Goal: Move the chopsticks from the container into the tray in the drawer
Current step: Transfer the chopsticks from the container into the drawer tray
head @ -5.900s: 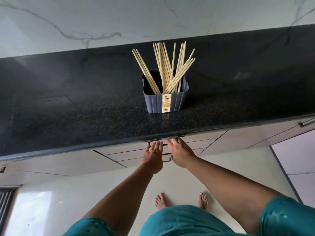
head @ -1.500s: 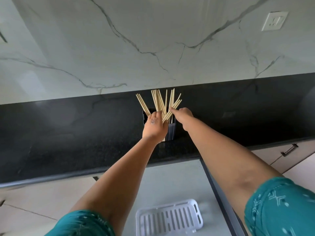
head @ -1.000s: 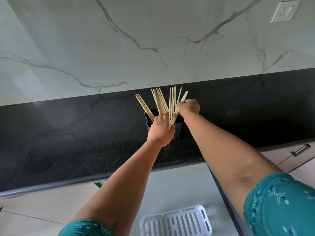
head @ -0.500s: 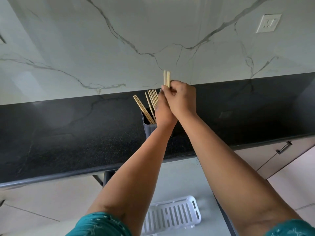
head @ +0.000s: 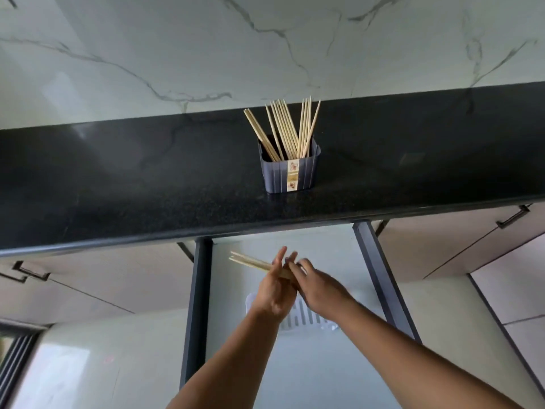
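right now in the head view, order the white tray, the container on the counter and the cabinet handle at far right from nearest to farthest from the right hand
1. White tray, just below the right hand in the drawer.
2. Container, up on the counter.
3. Cabinet handle, far right.

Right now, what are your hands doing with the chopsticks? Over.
Left hand and right hand together holding a few chopsticks over open drawer. White tray below, partly hidden. More sticks in container. Nothing in the way.

Black granite countertop (head: pixel 118 178) with grey container (head: pixel 290 175) of chopsticks (head: pixel 287 128).
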### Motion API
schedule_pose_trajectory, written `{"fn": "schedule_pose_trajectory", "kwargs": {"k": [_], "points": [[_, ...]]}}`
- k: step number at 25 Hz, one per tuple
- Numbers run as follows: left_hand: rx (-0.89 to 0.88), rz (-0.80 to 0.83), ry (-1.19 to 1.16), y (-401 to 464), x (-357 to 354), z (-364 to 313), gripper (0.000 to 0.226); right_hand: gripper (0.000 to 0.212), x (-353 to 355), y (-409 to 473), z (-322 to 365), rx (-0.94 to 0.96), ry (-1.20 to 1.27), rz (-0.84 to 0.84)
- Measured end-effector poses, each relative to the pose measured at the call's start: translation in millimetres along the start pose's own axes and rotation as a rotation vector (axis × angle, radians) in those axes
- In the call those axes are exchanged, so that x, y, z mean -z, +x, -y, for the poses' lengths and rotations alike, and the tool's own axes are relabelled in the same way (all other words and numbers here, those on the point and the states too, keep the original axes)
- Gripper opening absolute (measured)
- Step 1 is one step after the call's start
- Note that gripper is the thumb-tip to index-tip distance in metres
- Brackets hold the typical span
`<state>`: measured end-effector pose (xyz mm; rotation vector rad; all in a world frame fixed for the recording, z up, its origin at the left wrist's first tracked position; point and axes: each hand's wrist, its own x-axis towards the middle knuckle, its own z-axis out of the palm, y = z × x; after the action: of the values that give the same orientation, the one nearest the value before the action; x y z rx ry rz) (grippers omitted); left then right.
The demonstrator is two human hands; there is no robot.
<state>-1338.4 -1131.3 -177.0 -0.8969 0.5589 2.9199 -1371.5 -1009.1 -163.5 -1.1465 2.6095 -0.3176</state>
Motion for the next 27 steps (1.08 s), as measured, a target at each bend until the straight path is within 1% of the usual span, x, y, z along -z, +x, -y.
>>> {"fn": "schedule_pose_trajectory", "kwargs": {"k": [2, 3, 5, 6, 7, 8, 9, 10, 11, 12, 13, 14, 15, 16, 18, 20, 24, 27], "points": [[0.044, -0.105, 0.087, -2.0, 27.7, 11.1, 0.031, 0.055, -33.5, -11.4, -7.9, 0.008, -0.162, 0.021], [0.025, -0.169, 0.092, -1.2, 39.9, 9.1, 0.034, 0.052, -45.7, -16.4, -13.4, 0.025, -0.229, 0.022], [-0.087, -0.364, 0.086, 0.6, 63.1, -6.4, 0.035, 0.045, -59.5, -19.3, -27.2, 0.024, -0.283, 0.098], [-0.158, -0.487, 0.147, 0.3, 73.9, -17.0, 0.032, 0.045, -63.8, -18.4, -34.6, 0.003, -0.285, 0.175], [-0.216, -0.597, 0.298, -2.4, 83.5, -26.1, 0.030, 0.047, -68.2, -16.1, -41.1, -0.021, -0.291, 0.242], [-0.257, -0.680, 0.542, -8.2, 91.4, -31.7, 0.027, 0.049, -73.2, -13.0, -45.1, -0.043, -0.302, 0.280], [-0.311, -0.705, 0.849, -15.5, 98.0, -32.5, 0.025, 0.050, -76.9, -9.5, -45.6, -0.059, -0.320, 0.308], [-0.382, -0.640, 1.189, -22.0, 104.1, -28.5, 0.022, 0.050, -81.1, -6.9, -43.7, -0.066, -0.332, 0.339], [-0.428, -0.483, 1.513, -27.3, 109.2, -21.1, 0.021, 0.048, -86.3, -5.1, -41.2, -0.069, -0.336, 0.367], [-0.412, -0.284, 1.778, -31.4, 113.0, -12.6, 0.027, 0.048, -91.7, -3.9, -39.0, -0.069, -0.339, 0.390], [-0.337, -0.102, 1.983, -33.1, 115.7, -4.3, 0.041, 0.049, -94.9, -3.5, -37.5, -0.073, -0.331, 0.411], [-0.253, 0.030, 2.156, -30.8, 119.5, 3.1, 0.057, 0.050, -96.1, -2.5, -37.6, -0.079, -0.311, 0.428], [-0.182, 0.111, 2.303, -27.5, 123.1, 9.6, 0.071, 0.051, -96.2, -0.7, -39.8, -0.079, -0.292, 0.440], [-0.122, 0.155, 2.418, -24.6, 125.5, 14.7, 0.079, 0.051, -95.2, 0.6, -41.8, -0.075, -0.268, 0.447], [-0.026, 0.185, 2.563, -19.4, 127.8, 18.1, 0.078, 0.045, -91.9, 0.6, -44.9, -0.086, -0.211, 0.455], [0.008, 0.203, 2.614, -16.5, 128.0, 16.7, 0.069, 0.043, -92.4, -5.2, -46.8, -0.134, -0.110, 0.457], [-0.087, 0.219, 2.588, -18.1, 124.3, 12.2, 0.051, 0.040, -93.8, -20.0, -47.9, -0.252, 0.056, 0.465], [-0.118, 0.191, 2.547, -22.0, 119.3, 11.1, 0.047, 0.041, -88.2, -22.6, -46.4, -0.304, 0.101, 0.477]]}}
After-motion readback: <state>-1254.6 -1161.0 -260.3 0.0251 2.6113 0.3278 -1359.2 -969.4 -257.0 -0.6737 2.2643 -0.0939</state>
